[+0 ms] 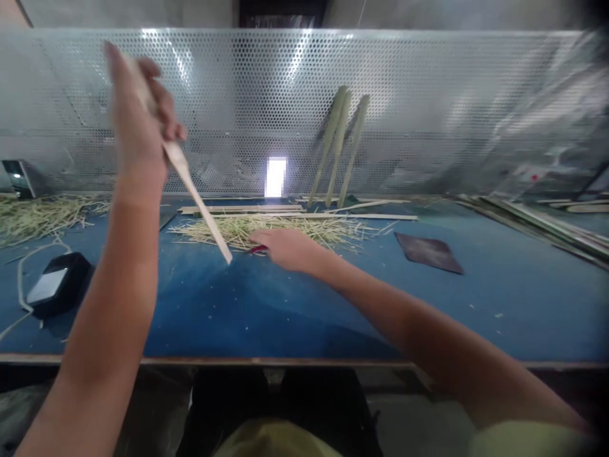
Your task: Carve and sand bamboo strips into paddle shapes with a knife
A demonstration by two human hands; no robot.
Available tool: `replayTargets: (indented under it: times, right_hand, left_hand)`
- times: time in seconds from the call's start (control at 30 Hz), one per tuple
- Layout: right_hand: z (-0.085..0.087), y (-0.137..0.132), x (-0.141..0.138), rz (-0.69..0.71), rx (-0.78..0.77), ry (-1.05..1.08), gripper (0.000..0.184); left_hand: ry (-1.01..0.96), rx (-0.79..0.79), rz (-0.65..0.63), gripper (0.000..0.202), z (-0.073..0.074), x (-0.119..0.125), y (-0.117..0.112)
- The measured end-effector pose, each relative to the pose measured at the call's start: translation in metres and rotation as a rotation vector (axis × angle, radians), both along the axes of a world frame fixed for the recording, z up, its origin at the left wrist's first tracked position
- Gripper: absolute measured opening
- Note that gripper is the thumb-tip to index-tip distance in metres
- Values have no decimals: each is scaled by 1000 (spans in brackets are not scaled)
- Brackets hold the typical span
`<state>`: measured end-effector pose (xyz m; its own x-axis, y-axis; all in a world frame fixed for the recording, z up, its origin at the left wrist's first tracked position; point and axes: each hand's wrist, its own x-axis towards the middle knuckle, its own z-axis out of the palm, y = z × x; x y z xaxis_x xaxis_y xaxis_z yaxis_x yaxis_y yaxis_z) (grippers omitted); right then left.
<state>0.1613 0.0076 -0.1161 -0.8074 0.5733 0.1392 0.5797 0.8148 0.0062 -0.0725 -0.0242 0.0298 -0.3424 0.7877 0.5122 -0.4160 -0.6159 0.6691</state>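
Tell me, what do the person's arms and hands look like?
The left hand and right hand are bare, with no gloves, and no rings or watches show. The left arm and right arm are bare too, with a pale yellow sleeve near the top of the right arm.

Two hands here: the left hand (140, 120) and the right hand (285, 249). There's one pale wooden strip (193, 197), in the left, and one small red thing (258, 249) by the right, mostly hidden. Three green bamboo slats (339, 143) lean on the one perforated metal panel (238, 95). The blue surface (523, 317) has two heaps of shavings, the middle heap (266, 231) and the left heap (42, 216) — plus one dark flat sheet (428, 252) and one black box (57, 284). At least three long strips (247, 209) lie behind the middle heap. The stack of slats (537, 228) on the right — too many to count.
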Motion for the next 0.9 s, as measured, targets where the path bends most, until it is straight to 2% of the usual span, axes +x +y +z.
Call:
replayTargets:
  times: [0.03, 0.13, 0.23, 0.33, 0.47, 0.63, 0.77, 0.9]
  right_hand:
    - [0, 4, 13, -89, -10, 14, 51]
    - [-4, 20, 48, -267, 10, 70, 43]
    - [-16, 28, 75, -319, 38, 115, 41]
    - [-25, 29, 91, -329, 28, 161, 41]
    - [-28, 27, 99, -329, -15, 236, 38]
    - [-27, 25, 106, -365, -61, 276, 24]
    - [-30, 25, 112, -418, -46, 270, 24]
    - [-37, 26, 112, -449, -31, 245, 26]
  left_hand:
    - [146, 125, 55, 45, -5, 12, 9]
    - [214, 98, -30, 42, -21, 45, 35]
    - [186, 5, -173, 44, -33, 68, 52]
    - [172, -51, -234, 45, -37, 81, 59]
    - [230, -81, -316, 42, -27, 94, 59]
    - [333, -98, -391, 41, -11, 116, 50]
    - [333, -71, -325, 43, -13, 124, 35]
    - [295, -4, -275, 44, -17, 113, 21]
